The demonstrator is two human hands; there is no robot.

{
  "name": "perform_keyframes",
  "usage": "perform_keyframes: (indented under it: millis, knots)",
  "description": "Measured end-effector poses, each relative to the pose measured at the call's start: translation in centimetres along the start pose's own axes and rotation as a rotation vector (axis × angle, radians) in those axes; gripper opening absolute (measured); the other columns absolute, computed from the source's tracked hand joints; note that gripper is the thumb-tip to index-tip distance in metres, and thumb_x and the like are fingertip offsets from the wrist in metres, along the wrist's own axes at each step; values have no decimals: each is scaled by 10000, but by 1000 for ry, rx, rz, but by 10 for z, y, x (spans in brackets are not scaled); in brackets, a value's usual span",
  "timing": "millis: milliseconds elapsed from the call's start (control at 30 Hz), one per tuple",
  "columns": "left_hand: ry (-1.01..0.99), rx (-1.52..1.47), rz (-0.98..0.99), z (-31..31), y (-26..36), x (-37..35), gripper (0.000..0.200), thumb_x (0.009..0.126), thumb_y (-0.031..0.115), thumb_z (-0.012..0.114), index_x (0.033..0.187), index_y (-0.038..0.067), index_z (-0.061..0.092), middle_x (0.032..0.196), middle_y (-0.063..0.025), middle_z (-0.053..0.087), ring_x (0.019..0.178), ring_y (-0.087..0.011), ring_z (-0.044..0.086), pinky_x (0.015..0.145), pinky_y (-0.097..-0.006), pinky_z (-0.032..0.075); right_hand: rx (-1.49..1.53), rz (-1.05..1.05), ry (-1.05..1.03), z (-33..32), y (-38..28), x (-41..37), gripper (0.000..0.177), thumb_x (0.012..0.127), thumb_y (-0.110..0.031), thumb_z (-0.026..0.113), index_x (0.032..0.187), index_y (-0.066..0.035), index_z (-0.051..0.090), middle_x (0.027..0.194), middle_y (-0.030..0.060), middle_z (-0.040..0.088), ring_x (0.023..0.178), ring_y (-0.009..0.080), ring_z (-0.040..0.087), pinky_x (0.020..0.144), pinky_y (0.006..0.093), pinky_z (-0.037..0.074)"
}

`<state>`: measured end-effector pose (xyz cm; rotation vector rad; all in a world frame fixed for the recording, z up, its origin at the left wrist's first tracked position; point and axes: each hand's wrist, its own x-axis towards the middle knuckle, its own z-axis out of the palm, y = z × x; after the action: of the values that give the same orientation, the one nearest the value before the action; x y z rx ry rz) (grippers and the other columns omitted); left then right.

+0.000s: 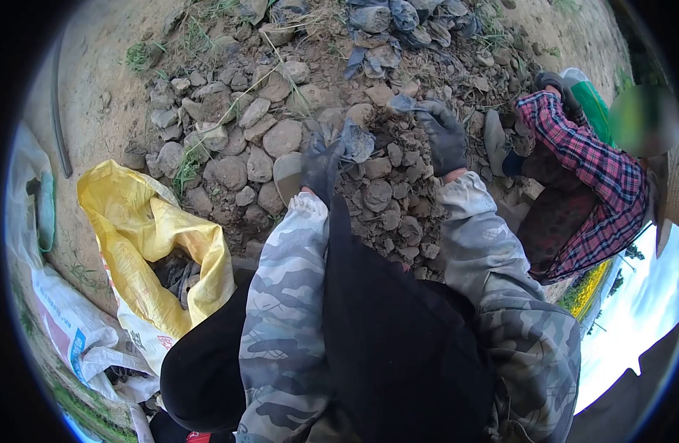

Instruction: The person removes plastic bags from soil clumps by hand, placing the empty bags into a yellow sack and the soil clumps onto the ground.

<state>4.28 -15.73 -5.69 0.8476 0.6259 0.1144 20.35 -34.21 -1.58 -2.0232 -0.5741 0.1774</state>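
Note:
Both of my hands wear dark gloves and reach over a heap of stones and soil clods. My left hand (322,164) is closed on the left end of a torn grey plastic film (358,142), just above the stones. To the right, my right hand (443,136) has its fingers bent round a small bluish plastic scrap (402,104) at the upper edge of the heap. Brown clods (378,194) lie between and below the two hands. Part of each glove's grip is hidden by the fingers.
An open yellow bag (122,214) with dark scraps inside stands at the left, beside a white bag (74,317). Crumpled dark plastic (406,18) lies at the top. A co-worker in a plaid shirt (587,159) crouches at the right near a green bag (592,107).

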Motion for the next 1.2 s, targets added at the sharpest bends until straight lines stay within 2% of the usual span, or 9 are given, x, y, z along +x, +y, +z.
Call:
perform_keyframes:
  millis: [133,433,500,600,667,733,833,933,1200]
  knots:
    - [-26,323,145,-15,-20,7,370,825,93,600,1147,-60,500,1070,-98,589,922,-142,558,809,-260,440,656,518,-41,22,-26,-33,141,886,-89,548,989,-13,607,995,40,603,949,129,561,834,286,460]
    - [-64,-388,58,9,19,-3,291,874,76,569,1134,-13,472,972,-103,596,815,-136,598,654,-245,504,71,-13,-406,88,-46,-55,133,796,-76,617,917,-23,606,921,88,569,872,186,545,781,298,422]
    - [-353,836,992,-16,6,6,388,841,-18,570,1187,-70,400,1057,-151,579,864,-168,615,690,-262,535,47,-45,-359,84,-45,-56,137,789,-77,625,915,-24,607,924,89,571,872,186,544,781,291,421]
    - [-383,976,1029,-32,-20,18,518,793,-78,592,1235,-115,324,1158,-185,532,914,-196,614,732,-259,536,9,-152,-466,61,-30,-46,229,774,-126,649,967,-6,623,923,105,607,856,261,579,774,317,450]
    - [-394,1098,1067,-34,-37,22,633,770,-103,588,1294,-132,233,1218,-201,490,983,-215,593,793,-265,522,372,379,-783,33,-18,-28,255,767,-148,661,980,-11,631,932,115,623,886,265,585,800,332,451]
    - [-3,-125,-62,-2,-11,2,676,761,-116,580,1314,-144,191,1249,-202,472,1052,-218,561,844,-271,497,-68,126,-396,15,5,-6,202,736,-153,681,920,-76,647,939,87,627,918,268,577,828,364,444]
    - [-58,-124,-96,-1,-5,3,680,772,-97,573,1324,-145,178,1268,-201,466,1099,-216,533,874,-269,476,-914,-194,75,-13,39,34,231,715,-218,689,918,-122,632,1079,74,578,981,288,551,863,385,430]
    - [-122,-155,-65,-7,-11,4,625,782,-79,573,1304,-146,236,1270,-198,469,1089,-200,539,863,-258,479,-1101,162,-285,-31,57,55,282,730,-291,670,951,-121,624,1146,98,530,1017,316,529,902,393,406]
    - [-46,-101,-117,-9,-12,2,340,826,8,562,1146,-95,511,1245,-140,520,1058,-171,554,885,-278,465,-509,177,55,-56,89,-13,255,720,-155,715,938,-64,621,904,109,624,848,243,592,761,320,466]
